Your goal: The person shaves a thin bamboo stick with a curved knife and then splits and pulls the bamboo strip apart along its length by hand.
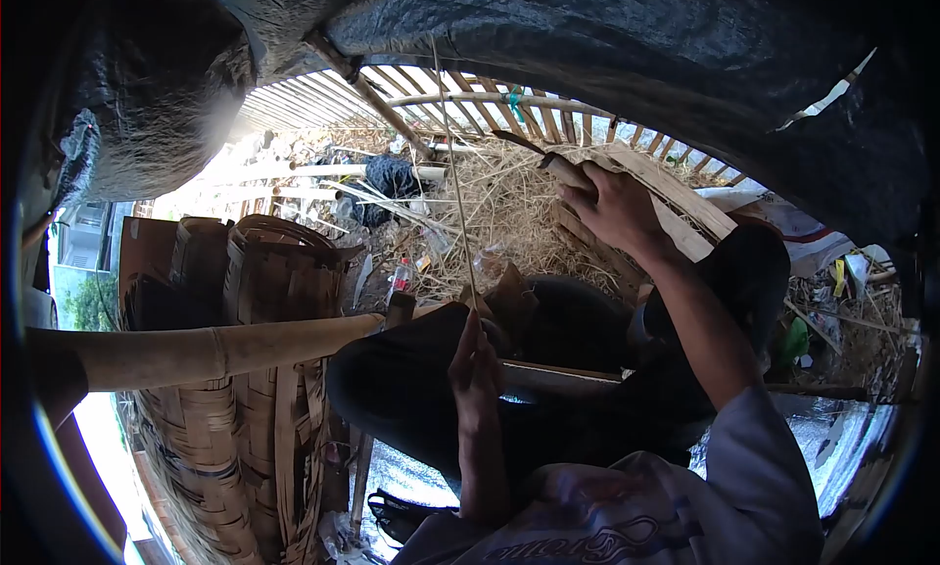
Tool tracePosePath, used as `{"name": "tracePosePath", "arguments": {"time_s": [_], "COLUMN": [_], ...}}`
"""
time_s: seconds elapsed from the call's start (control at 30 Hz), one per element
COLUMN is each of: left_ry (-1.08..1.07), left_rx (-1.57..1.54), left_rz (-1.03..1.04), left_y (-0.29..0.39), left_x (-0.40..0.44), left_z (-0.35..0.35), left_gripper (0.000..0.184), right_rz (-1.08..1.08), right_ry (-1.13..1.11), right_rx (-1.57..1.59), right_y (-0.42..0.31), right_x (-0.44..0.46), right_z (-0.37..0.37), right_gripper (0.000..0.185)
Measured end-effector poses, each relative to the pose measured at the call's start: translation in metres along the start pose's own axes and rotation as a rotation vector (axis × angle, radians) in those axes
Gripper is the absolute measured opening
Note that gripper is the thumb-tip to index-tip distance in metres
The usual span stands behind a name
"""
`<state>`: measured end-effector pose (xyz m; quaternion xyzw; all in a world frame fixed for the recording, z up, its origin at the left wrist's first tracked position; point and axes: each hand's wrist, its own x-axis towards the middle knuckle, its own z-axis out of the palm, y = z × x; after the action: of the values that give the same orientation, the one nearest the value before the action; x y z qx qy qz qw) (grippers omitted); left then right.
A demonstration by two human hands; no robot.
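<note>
- And here's the shirt [578, 516], a pale grey top with a soft, bluish cast in this light!
- Across its front runs looping script lettering [619, 543] in dark outline, too foreshortened to read.
- Look above that: a blurry reddish-purple patch of print [604, 483], and dark stripes [682, 518] off to the side.
- Over to the right sleeve [756, 457], plain, loose and short, its hem around the elbow.
- Down below, dark, near-black trousers [397, 374], their details swallowed by shadow.
- Bare forearms, and a bare right hand [617, 210] and left hand [474, 364]!

Black sheeting [627, 36]; slatted fence [548, 103]
</note>
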<state>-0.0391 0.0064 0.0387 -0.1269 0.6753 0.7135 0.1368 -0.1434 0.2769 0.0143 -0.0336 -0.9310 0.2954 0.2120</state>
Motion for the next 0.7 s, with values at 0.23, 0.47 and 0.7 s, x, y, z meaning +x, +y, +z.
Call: {"name": "tracePosePath", "arguments": {"time_s": [0.23, 0.47, 0.7], "left_ry": [0.005, -0.040, -0.110], "left_rx": [-0.034, 0.001, 0.047], "left_rz": [-0.002, -0.010, 0.013], "left_y": [0.011, 0.009, 0.003], "left_x": [0.005, 0.003, 0.005], "left_z": [0.014, 0.010, 0.006], "left_gripper": [0.051, 0.054, 0.049], "right_rz": [-0.003, -0.004, 0.002], "right_ry": [-0.505, -0.505, -0.416], "right_rx": [0.149, 0.070, 0.002], "right_y": [-0.039, -0.038, -0.034], "right_x": [-0.029, -0.028, -0.030], "right_z": [-0.003, -0.010, -0.004], "right_gripper": [0.040, 0.043, 0.040]}}
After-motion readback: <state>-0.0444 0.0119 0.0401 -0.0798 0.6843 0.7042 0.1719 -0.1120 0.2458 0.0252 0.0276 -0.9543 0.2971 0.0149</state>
